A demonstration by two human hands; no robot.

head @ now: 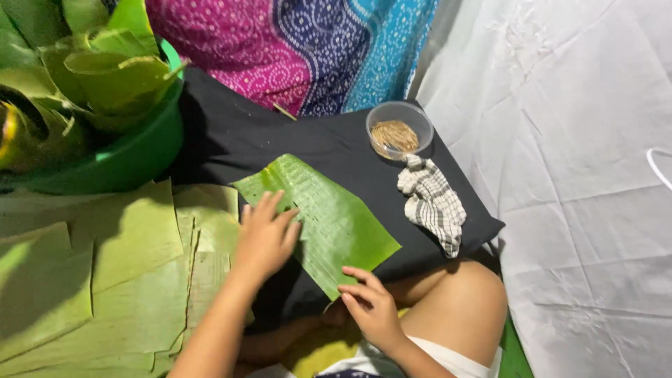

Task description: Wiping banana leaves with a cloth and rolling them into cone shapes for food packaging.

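both hands flat, open, holding nothing: left hand [264, 234] and right hand [371, 304] press banana leaf [329, 217] on black cloth [231, 136]; best smooth outward, evenly.

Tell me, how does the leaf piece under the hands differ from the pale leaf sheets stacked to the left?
The leaf piece is bright glossy green; the stacked sheets look paler and duller. The piece lies alone on the black cloth under the left hand and right hand; the sheets overlap in a pile, some edges torn. Both lie flat.

Green leaf [329, 217], checked cloth [432, 203]
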